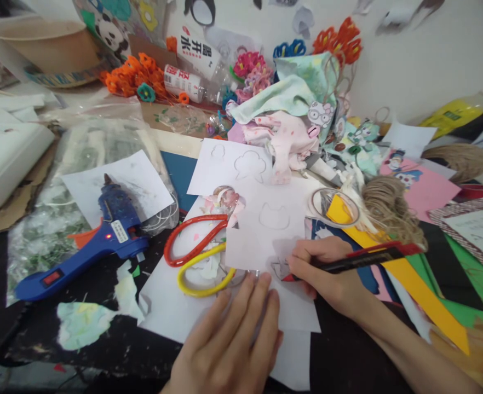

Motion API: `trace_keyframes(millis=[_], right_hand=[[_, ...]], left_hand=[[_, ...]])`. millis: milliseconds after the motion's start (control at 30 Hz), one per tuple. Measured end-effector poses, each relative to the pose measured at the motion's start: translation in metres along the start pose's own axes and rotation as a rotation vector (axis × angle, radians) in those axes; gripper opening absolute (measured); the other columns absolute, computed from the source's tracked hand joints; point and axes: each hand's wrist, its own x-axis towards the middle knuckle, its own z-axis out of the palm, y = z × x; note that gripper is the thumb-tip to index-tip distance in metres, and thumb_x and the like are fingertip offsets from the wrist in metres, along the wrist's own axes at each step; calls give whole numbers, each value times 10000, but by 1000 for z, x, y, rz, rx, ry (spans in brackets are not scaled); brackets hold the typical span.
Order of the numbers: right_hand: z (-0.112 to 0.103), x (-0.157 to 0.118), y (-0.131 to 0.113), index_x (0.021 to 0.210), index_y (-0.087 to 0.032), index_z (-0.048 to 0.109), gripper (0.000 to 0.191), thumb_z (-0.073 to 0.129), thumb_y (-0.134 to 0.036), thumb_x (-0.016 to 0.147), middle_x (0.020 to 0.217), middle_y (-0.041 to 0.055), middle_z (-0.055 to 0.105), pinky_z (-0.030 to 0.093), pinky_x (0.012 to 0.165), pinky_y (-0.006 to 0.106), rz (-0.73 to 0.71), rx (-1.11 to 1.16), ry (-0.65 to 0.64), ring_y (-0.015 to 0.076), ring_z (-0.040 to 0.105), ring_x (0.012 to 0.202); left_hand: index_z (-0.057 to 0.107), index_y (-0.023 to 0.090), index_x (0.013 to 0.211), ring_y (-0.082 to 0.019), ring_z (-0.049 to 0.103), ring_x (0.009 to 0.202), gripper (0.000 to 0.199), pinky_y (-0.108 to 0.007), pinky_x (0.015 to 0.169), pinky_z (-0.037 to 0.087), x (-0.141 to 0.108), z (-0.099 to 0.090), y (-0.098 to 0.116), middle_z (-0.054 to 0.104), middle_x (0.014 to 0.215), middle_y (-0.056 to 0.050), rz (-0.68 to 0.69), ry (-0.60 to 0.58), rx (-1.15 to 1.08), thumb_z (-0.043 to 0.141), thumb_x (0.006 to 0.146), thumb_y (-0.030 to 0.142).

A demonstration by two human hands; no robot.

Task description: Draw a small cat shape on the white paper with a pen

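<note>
Outline: drawing seems to be the step in hand; on the white sheet (245, 241) a cat-eared outline is already traced, and a further small figure lies under the pen tip.
Right hand: the grip (323, 268) is closed round a black-and-red pen (360, 258), its tip held at the sheet's near right part.
Left hand: nothing is seen held by this grip (237, 334); its fingers are stretched out and laid at the sheet's near edge; which paper layer is pressed cannot be told.
Next stroke: a still sheet and a lightly guided tip are probably called for; the loose papers beneath could slip.
Handles: a red loop (176, 262) and a yellow loop (206, 295) are set left of the sheet, partly covered by it.
Glue gun: it is laid farther left of the sheet, its small light lit (120, 219).
Bench: the dark bench (143, 355) is crowded; rumpled cloth (291, 98) is heaped beyond the sheet; twine (389, 208) is bundled to its right.
Wall: a pale wall (414, 65) is seen behind, well beyond the sheet.
</note>
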Motion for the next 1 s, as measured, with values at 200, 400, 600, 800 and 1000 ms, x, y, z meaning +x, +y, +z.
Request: trace_keyframes(millis=[200, 400, 600, 800, 1000], right_hand=[[0, 0, -1, 477, -207, 440, 360, 543, -178, 821, 397, -50, 504, 308, 388, 208, -15, -18, -4, 73, 440, 356], [0, 0, 0, 487, -207, 446, 351, 543, -178, 823, 402, -50, 496, 303, 393, 212, -11, -7, -16, 74, 434, 364], [1, 0, 3, 498, -205, 456, 346, 552, -178, 830, 407, -52, 501, 302, 393, 210, -8, 15, -19, 74, 436, 364], [1, -1, 3, 491, -201, 481, 367, 585, -164, 840, 392, -57, 496, 312, 396, 210, -18, 69, 3, 73, 427, 353], [4, -18, -12, 558, -206, 551, 392, 654, -275, 930, 486, -33, 592, 368, 402, 220, -21, 199, 485, 88, 485, 378]], left_hand=[[737, 120, 1177, -180, 681, 1178, 292, -323, 1225, 287, 0, 1, 0, 714, 1272, -85, -2, 12, -4, 558, 976, 235], [734, 119, 1182, -178, 678, 1180, 295, -322, 1226, 284, 0, 0, 0, 714, 1276, -81, -4, 14, -5, 561, 969, 226], [726, 108, 1198, -191, 671, 1196, 304, -334, 1225, 294, -1, 2, 0, 715, 1277, -95, 1, 13, -15, 578, 955, 217], [719, 112, 1214, -195, 662, 1211, 313, -346, 1244, 263, -4, 3, 0, 709, 1292, -94, 6, 13, -11, 580, 960, 231], [718, 102, 1216, -202, 667, 1201, 316, -352, 1249, 251, -5, 3, -1, 711, 1288, -99, 8, 38, -25, 582, 958, 224]])
